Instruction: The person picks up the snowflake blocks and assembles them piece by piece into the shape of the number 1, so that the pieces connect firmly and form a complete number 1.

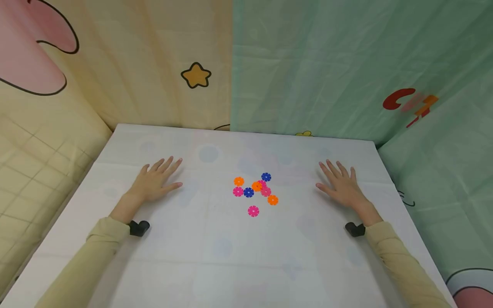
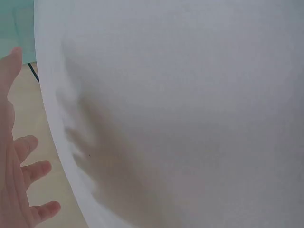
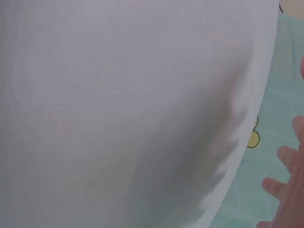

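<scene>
My left hand (image 1: 153, 183) is spread palm down over the left side of the white-covered table (image 1: 185, 248), fingers straight and holding nothing. On the other side my right hand (image 1: 342, 185) is spread the same way, also holding nothing. Between them lies a loose group of small notched discs: orange ones such as an orange disc (image 1: 239, 182), pink ones such as a pink disc (image 1: 253, 211), and two blue ones, including a blue disc (image 1: 266, 176). A few discs overlap at the group's right. Both wrist views show the hand's shadow on the cloth below it.
A yellow curtain (image 1: 154, 64) and a green curtain (image 1: 308, 72) hang behind the table's far edge. More printed fabric flanks the table's left and right sides. A black wrist-worn device (image 1: 139, 228) sits at the left cuff, another black device (image 1: 354, 229) at the right.
</scene>
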`<act>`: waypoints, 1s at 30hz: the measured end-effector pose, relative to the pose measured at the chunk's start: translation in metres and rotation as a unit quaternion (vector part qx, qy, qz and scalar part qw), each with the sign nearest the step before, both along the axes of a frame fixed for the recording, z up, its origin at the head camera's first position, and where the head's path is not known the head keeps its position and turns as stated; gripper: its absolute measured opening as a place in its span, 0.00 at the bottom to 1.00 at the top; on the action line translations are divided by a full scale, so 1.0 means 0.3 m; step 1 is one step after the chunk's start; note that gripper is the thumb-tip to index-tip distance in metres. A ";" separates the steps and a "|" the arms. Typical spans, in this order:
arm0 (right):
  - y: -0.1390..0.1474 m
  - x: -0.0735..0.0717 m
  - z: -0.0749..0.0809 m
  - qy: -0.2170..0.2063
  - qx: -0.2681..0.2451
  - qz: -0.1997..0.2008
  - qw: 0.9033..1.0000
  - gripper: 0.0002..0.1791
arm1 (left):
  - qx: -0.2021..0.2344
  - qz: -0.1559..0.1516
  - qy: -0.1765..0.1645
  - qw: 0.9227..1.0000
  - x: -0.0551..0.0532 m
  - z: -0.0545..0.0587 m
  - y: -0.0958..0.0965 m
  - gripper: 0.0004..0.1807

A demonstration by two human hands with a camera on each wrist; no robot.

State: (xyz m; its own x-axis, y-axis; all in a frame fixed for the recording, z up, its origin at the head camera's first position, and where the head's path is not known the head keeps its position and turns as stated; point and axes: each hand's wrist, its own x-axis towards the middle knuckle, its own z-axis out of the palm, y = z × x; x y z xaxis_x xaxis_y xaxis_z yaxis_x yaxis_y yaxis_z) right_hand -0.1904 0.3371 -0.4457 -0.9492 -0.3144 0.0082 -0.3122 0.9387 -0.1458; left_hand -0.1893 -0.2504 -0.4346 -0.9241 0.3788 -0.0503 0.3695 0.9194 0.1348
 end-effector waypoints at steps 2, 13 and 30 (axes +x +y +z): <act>-0.011 0.006 0.002 0.021 -0.003 0.008 1.000 0.40 | -0.005 -0.008 0.013 1.000 0.003 0.005 0.019 0.41; -0.112 0.049 0.021 0.139 -0.089 0.044 0.985 0.25 | 0.044 -0.022 0.071 0.996 0.028 0.017 0.164 0.28; -0.278 0.091 0.019 0.047 -0.236 0.000 0.971 0.18 | 0.152 -0.030 0.036 0.987 0.073 0.054 0.451 0.13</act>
State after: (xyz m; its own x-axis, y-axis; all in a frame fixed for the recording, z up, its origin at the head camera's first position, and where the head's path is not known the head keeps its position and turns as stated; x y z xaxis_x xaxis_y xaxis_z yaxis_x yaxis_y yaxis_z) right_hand -0.1630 0.2537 -0.4399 -0.9375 -0.2542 0.2377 -0.3445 0.7746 -0.5304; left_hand -0.1673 -0.1150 -0.4185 -0.8966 0.4204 0.1390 0.4407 0.8169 0.3721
